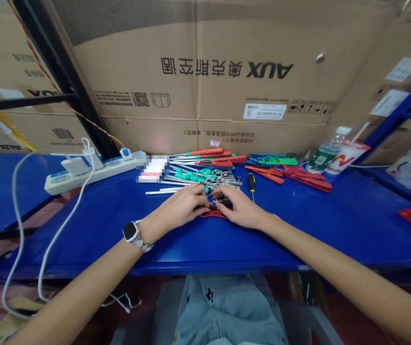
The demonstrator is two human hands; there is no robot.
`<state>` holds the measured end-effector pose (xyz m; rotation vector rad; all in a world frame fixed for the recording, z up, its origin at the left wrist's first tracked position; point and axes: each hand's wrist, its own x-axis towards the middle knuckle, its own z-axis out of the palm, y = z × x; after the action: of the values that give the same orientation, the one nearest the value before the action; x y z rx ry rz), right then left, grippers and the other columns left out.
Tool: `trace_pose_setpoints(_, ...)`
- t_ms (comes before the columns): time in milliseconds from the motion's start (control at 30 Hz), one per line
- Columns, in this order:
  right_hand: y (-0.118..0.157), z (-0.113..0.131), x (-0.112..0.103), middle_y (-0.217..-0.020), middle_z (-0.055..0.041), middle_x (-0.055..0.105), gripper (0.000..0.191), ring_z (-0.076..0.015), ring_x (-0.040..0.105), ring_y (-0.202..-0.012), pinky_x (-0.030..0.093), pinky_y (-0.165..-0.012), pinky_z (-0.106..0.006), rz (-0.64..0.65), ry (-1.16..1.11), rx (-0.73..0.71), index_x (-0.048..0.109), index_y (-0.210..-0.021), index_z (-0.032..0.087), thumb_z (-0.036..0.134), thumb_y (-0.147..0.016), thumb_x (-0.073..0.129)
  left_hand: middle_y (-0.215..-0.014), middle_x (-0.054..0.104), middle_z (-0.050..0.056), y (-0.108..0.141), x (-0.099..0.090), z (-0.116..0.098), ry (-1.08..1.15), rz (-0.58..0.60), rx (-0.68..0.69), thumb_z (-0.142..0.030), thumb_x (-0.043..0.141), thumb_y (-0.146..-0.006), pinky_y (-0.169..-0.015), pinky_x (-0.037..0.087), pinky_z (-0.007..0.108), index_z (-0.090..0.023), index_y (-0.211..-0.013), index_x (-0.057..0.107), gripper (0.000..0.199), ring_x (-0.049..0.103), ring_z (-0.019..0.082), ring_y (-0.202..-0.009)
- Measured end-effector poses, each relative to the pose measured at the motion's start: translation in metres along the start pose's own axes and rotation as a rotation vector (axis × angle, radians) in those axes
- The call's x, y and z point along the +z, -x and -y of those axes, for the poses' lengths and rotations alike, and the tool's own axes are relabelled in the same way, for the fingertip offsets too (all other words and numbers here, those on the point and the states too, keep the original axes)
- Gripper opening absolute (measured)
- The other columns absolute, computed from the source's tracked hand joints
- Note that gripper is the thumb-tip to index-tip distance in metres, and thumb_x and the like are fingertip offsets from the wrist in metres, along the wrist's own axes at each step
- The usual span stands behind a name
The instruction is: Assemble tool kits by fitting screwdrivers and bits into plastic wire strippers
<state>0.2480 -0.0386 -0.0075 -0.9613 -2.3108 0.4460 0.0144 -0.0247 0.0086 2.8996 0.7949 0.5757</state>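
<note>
My left hand [186,205], with a watch [131,232] on its wrist, has its fingers pinched together over the middle of the blue table; what they hold is mostly hidden. Facing it, my right hand [241,207] has thumb and fingers closed on a small black part [226,203] with a bit of metal at its left end. A red plastic piece [214,214] shows just under the fingertips. Right behind the hands lie several metal rods with green plastic parts [191,175]. A screwdriver [251,183] with a black and yellow handle lies beyond my right hand.
Red and orange handled pieces [212,153] lie at the back. Red plastic pieces [308,178] and green ones [277,161] lie to their right, near a bottle [322,155] and a paper cup [347,157]. A power strip [69,179] with cables stands left, before large cardboard boxes [205,96].
</note>
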Motion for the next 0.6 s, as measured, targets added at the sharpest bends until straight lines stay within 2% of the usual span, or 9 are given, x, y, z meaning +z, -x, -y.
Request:
trace_pose_setpoints(133,0.008,0.007,-0.007,-0.121,-0.0111,0.065,0.022,-0.0284,0.058,-0.119,0.043,-0.101,-0.051,-0.048,0.168,-0.031,0.06,-0.117,0.022,0.024,-0.095,0.059,-0.092,0.061,0.007,0.003,-0.003,0.003,0.066,-0.038,-0.005,-0.027,0.054,-0.103,-0.079,0.049,0.036,-0.018,-0.094,0.072,0.022,0.057,0.022,-0.09)
trace_pose_setpoints(367,0.026,0.018,-0.012,-0.105,-0.0077,0.068,0.015,-0.0229,0.061,-0.099,0.041,-0.086,-0.04,0.024,0.307,-0.075,0.069,-0.106,0.021,0.03,-0.101,0.058,-0.095,0.061,0.006,0.011,-0.005,0.002,0.189,-0.054,-0.063,-0.031,0.056,-0.102,-0.082,0.051,0.037,-0.02,-0.097,0.072,0.02,0.059,0.021,-0.092)
trace_pose_setpoints(467,0.027,0.017,-0.009,-0.106,-0.0082,0.068,0.016,-0.0223,0.062,-0.099,0.039,-0.086,-0.039,0.032,0.343,-0.12,0.07,-0.106,0.02,0.03,-0.102,0.057,-0.1,0.062,0.006,0.013,-0.004,-0.002,0.174,-0.027,-0.057,-0.028,0.061,-0.098,-0.086,0.051,0.039,-0.02,-0.102,0.073,0.014,0.06,0.022,-0.097)
trace_pose_setpoints(600,0.026,0.017,-0.006,-0.109,-0.0106,0.068,0.02,-0.0231,0.062,-0.099,0.039,-0.086,-0.039,0.023,0.397,-0.165,0.07,-0.11,0.019,0.029,-0.103,0.054,-0.099,0.063,0.007,0.013,-0.002,-0.003,0.108,-0.014,-0.03,-0.026,0.059,-0.099,-0.084,0.051,0.038,-0.02,-0.103,0.073,0.016,0.061,0.022,-0.094)
